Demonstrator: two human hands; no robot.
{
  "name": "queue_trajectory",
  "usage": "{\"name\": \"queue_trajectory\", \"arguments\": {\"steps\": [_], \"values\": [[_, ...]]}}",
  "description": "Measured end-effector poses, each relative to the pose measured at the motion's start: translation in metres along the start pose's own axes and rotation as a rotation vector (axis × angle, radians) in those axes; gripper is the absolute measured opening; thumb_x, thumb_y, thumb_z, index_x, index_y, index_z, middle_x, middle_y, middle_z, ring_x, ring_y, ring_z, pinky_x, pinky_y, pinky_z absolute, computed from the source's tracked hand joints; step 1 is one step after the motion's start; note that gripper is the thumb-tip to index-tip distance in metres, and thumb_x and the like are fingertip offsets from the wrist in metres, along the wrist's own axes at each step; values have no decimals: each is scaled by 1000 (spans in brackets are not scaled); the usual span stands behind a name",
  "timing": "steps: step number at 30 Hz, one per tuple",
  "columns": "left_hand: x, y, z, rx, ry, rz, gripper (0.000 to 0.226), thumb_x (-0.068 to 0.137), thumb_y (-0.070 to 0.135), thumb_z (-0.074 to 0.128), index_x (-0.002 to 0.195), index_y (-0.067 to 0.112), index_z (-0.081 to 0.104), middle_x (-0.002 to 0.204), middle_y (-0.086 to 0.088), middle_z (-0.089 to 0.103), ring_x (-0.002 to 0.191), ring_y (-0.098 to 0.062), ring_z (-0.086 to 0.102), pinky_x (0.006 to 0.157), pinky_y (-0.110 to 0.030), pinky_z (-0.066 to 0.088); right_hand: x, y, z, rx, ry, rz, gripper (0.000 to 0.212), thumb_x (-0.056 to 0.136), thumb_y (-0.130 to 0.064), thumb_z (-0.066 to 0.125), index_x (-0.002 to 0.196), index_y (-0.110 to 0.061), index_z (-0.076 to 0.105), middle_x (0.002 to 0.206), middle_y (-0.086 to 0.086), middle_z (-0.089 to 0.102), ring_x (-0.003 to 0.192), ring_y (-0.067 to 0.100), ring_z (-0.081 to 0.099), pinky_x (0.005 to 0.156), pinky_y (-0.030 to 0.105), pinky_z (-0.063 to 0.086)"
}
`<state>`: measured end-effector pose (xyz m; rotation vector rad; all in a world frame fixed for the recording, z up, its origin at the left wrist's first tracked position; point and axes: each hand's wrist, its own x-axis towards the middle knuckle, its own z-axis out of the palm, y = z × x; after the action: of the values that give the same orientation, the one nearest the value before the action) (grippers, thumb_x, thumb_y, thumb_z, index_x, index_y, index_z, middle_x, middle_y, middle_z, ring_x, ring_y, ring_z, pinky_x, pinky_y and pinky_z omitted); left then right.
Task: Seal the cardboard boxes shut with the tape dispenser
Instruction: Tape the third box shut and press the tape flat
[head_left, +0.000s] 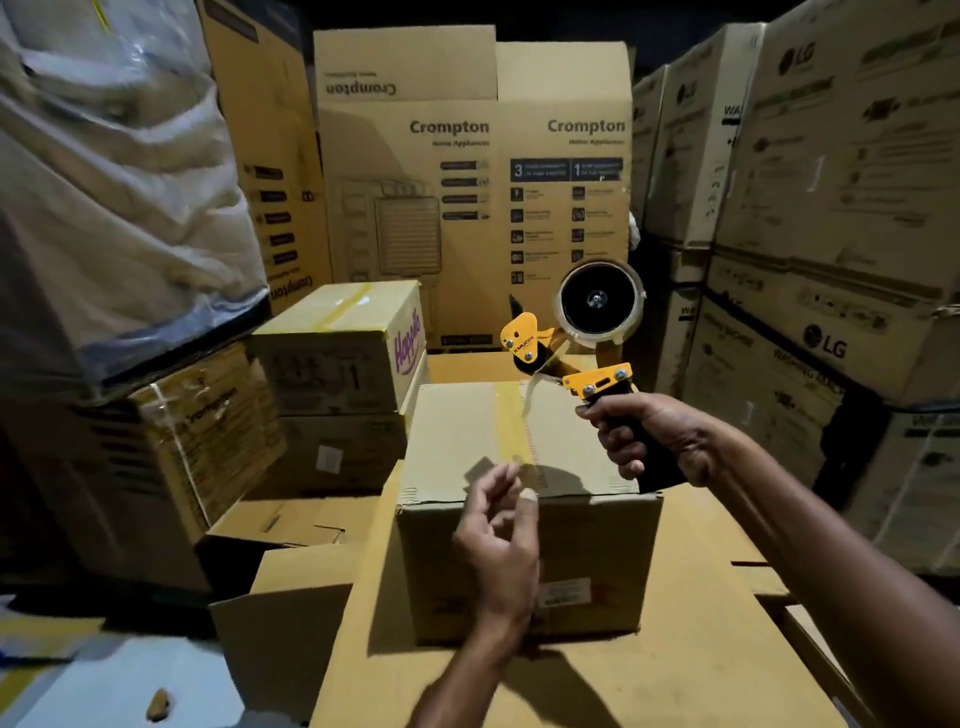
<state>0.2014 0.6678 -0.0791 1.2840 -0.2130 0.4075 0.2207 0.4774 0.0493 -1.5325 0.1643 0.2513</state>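
1. The middle box (519, 545) stands on a wide sheet of flat cardboard (675, 649).
2. A tape strip (511, 421) runs front to back along the top of the middle box.
3. The tape dispenser (582, 353) hangs above the far right part of that top, held from the right by the right hand (654, 441).
4. The left hand (498, 530) is at the box's near edge, by the near end of the strip; whether it touches it cannot be told.
5. Behind and to the left, a taped box (337, 343) sits on a lower box (337, 452).
6. The Crompton boxes (467, 182) stand behind all of these.
7. The LG boxes (831, 208) are stacked along the right.
8. A wrapped bundle (104, 182) rises at the far left.
9. An open box (280, 623) lies at the front left, beside the flat cardboard.
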Motion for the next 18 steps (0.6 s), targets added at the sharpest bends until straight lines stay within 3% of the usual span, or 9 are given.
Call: {"name": "queue_trajectory", "arguments": {"steps": [2,6,9,13,18], "values": [[4,5,-14,-54,47,-205,12,98,17,68,108,15,74,100,-2,78,99,-23,72,75,-30,60,9,-8,5,-40,11,-4,21,86,-23,76,76,-18,59,60,-3,40,46,11,31,42,24,29],[51,27,-33,-258,-127,-673,52,107,44,45,116,0,70,102,-19,77,90,-28,72,73,-33,57,23,-25,18,-201,-1,7,30,91,-24,74,68,-18,55,59,-2,41,46,11,34,45,24,30],[89,38,-38,-471,-191,-924,68,105,56,43,117,-7,65,107,-27,74,89,-35,74,65,-33,59,32,-28,26,-294,-21,0,29,94,-21,72,71,-16,55,60,1,42,46,13,35,44,24,32],[113,45,-39,-591,-94,-991,64,100,52,57,113,-9,62,99,-29,71,75,-31,69,45,-23,53,38,-23,34,-388,-59,-33,14,97,-15,68,89,-8,59,63,4,47,49,15,40,45,26,36],[123,40,-44,-491,23,-973,23,97,19,66,96,-4,66,67,-16,69,48,-16,61,37,-16,44,40,-13,35,-448,-121,-44,18,96,-16,70,81,-11,62,63,6,50,50,17,42,47,27,37]]}}
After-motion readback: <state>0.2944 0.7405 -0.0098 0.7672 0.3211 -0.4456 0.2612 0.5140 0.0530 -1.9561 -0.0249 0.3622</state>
